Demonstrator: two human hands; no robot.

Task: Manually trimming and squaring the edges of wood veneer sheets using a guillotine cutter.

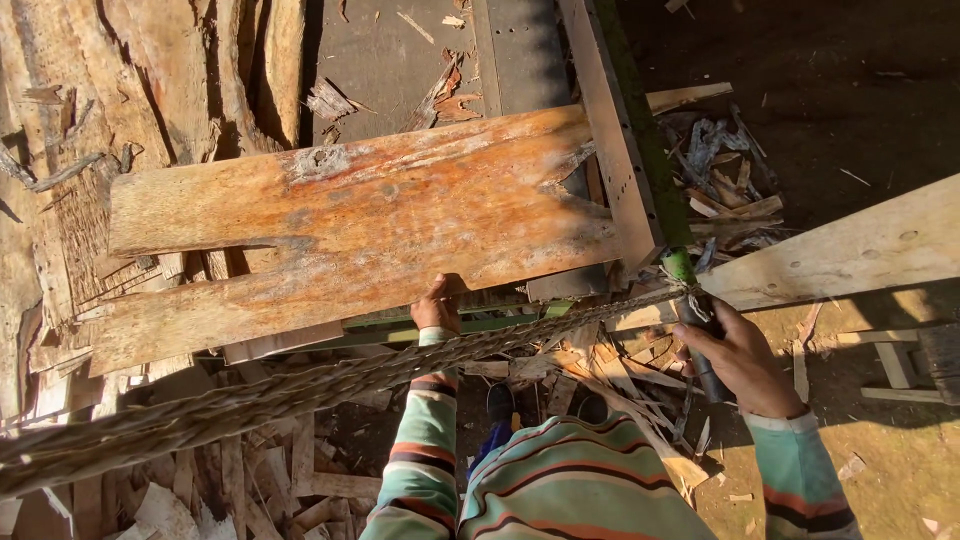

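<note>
A wide, rough orange-brown wooden slab (360, 215) lies across a metal machine table (400, 50). My left hand (435, 308) grips the slab's near edge from below, thumb side up. My right hand (735, 355) is closed around a dark lever handle (705, 365) that hangs down from a green-tipped end (679, 265) at the corner of the machine frame. A thick twisted rope (250, 400) runs from the lower left up to that corner, crossing in front of my left forearm. My striped sleeves and torso fill the bottom middle.
Bark-covered logs (150, 80) lie at the upper left. A pale plank (850, 255) extends to the right from the frame. Offcuts and splinters (610, 380) cover the ground around my feet, with more scraps (725, 170) beyond the green frame rail (645, 150).
</note>
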